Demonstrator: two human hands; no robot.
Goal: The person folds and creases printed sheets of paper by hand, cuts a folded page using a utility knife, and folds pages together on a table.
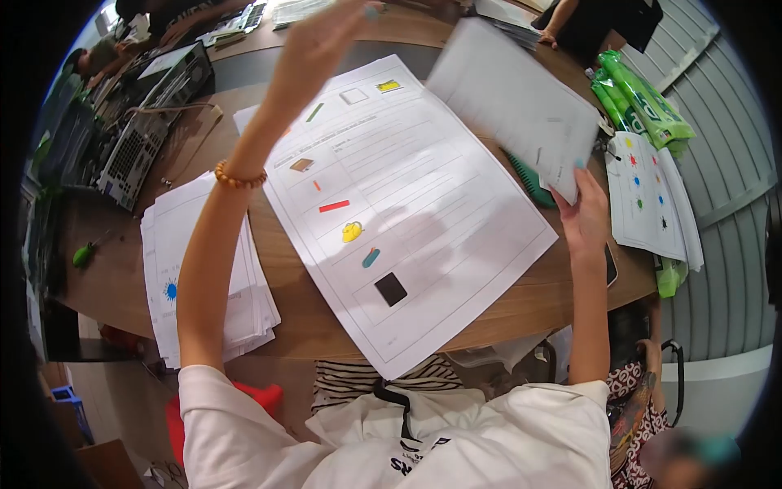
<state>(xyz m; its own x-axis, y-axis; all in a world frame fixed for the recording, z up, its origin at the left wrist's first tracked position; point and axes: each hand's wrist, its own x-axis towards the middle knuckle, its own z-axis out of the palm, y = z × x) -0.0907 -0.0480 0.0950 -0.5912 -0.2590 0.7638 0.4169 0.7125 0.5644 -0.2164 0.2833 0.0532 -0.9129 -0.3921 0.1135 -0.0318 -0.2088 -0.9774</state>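
My right hand [582, 213] grips the near corner of a white printed sheet [521, 102], thumb on top. That sheet is tilted up and blurred, so I cannot tell if it is one page or several. My left hand [330, 33] is raised at the top edge, smeared and partly cut off, its fingers unclear. Below both hands a large worksheet [440, 220] lies on the desk. Printed on it are small coloured pictures, among them a red bar, a yellow shape and a black square, with ruled lines beside them.
A stack of papers [212, 269] lies at the left of the wooden desk [318, 318]. Beyond it stands a computer case [155, 122]. Green packs [643, 98] and more printed sheets [652, 196] are at the right. Other people are at the far side.
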